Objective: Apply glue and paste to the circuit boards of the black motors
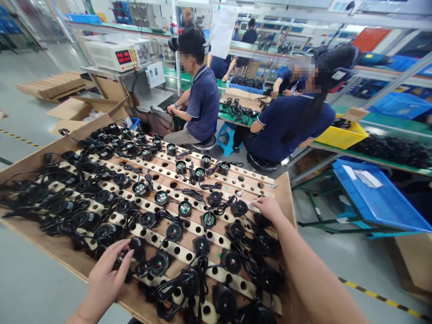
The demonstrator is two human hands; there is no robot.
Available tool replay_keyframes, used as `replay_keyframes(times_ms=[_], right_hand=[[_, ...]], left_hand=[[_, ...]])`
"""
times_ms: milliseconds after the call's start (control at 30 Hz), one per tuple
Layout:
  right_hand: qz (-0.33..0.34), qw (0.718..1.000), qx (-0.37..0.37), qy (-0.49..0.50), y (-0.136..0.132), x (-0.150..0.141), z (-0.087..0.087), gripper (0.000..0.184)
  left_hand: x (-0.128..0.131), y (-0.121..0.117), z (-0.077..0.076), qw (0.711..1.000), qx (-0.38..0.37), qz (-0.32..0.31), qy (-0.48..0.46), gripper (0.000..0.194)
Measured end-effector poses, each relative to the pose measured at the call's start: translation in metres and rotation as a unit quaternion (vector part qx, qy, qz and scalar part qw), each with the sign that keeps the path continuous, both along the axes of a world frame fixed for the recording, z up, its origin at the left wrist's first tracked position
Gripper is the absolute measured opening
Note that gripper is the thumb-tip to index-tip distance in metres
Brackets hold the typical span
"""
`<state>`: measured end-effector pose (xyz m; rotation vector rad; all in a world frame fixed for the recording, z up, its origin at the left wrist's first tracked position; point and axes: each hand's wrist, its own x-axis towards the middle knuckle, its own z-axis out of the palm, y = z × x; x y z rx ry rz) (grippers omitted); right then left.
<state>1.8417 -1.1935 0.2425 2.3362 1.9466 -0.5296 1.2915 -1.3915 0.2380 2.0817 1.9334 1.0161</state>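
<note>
A wooden tray (189, 220) with rows of pale perforated strips lies in front of me, holding many black round housings with coiled cables. Some housings show a grille, like this one (174, 232); others are uncovered, with a green circuit board (185, 208) inside. At the tray's near left side, the thumb and fingers of my left hand (110, 267) close on a black housing (137, 248). My right hand (268, 208) is over the tray's right side, its fingertips pinched beyond a grilled housing (239, 207); what they hold is unclear. A small white piece (239, 193) lies near them.
Two seated people in dark blue shirts, one (204, 99) and another (293, 126), work beyond the tray at a green bench. A blue bin (381, 193) on a stand is at right, a yellow bin (342, 132) behind it. An open carton (84, 112) stands behind left.
</note>
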Motion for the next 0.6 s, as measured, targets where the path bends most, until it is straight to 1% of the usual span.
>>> replay_keyframes(times_ms=[167,333,600], right_hand=[[0.000,1.000,0.002,0.023,-0.0035,0.0043,-0.0028,0.019],[-0.013,1.000,0.014,0.019,-0.0077,0.0050,-0.0071,0.024],[-0.008,0.999,0.022,0.035,-0.0089,0.0072,-0.0057,0.020]], left_hand=[[0.0018,0.0007,0.0024,1.000,-0.003,-0.005,-0.005,0.030],[0.0050,0.0017,0.0058,1.000,-0.004,0.006,-0.005,0.030],[0.0037,0.0016,0.0068,1.000,-0.003,0.009,0.000,0.032]])
